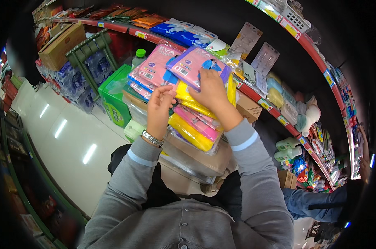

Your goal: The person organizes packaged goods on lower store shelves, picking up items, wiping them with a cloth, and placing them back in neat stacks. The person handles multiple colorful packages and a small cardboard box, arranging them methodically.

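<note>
My right hand [213,92] grips the lower edge of a flat purple-edged packet [192,66] with a pink card under clear plastic; it looks like a packaged raincoat. My left hand [160,101] is closed, fingertips pinched together beside the stack; what they hold, if anything, I cannot make out. Similar pink packets [158,62] lie to the left of the purple one. Below my hands, yellow packets [190,133] and a pink packet [196,123] are piled on a plastic-wrapped carton [196,155]. My right hand hides part of the pile.
A red-edged shelf [254,94] curves behind the pile, holding blue glove packs [184,33] and hanging cards [266,57]. Left stand a green box [114,97], a green folding stool [92,58] and wrapped bottles [74,83]. Another person's jeans-clad leg [316,201] is at right.
</note>
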`<state>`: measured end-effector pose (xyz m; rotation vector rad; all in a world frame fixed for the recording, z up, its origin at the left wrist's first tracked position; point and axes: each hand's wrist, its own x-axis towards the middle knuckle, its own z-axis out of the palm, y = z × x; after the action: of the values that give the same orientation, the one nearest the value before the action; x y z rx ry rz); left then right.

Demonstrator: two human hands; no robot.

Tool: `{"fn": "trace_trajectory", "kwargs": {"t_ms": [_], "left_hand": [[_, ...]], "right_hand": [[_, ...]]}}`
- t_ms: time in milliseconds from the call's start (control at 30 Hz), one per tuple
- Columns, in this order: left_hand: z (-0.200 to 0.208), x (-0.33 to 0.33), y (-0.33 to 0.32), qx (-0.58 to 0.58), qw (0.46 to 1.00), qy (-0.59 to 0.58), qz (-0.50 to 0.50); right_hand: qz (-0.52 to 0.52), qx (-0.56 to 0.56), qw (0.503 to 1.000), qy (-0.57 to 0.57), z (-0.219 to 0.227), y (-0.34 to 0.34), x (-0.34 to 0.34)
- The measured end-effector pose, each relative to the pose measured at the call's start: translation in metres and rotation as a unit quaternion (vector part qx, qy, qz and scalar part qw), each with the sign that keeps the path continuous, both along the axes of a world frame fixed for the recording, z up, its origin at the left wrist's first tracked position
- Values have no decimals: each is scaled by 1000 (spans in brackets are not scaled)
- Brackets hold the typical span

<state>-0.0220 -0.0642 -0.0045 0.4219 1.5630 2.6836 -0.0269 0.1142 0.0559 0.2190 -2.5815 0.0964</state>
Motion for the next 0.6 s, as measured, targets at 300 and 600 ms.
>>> {"fn": "trace_trajectory", "kwargs": {"t_ms": [300, 600], "left_hand": [[2, 2, 18, 25, 997, -13, -77], [8, 53, 50, 22, 948, -4, -318]], "right_hand": [[-52, -18, 993, 109, 12, 34, 13], [111, -730, 632, 233, 24, 72, 152]]}}
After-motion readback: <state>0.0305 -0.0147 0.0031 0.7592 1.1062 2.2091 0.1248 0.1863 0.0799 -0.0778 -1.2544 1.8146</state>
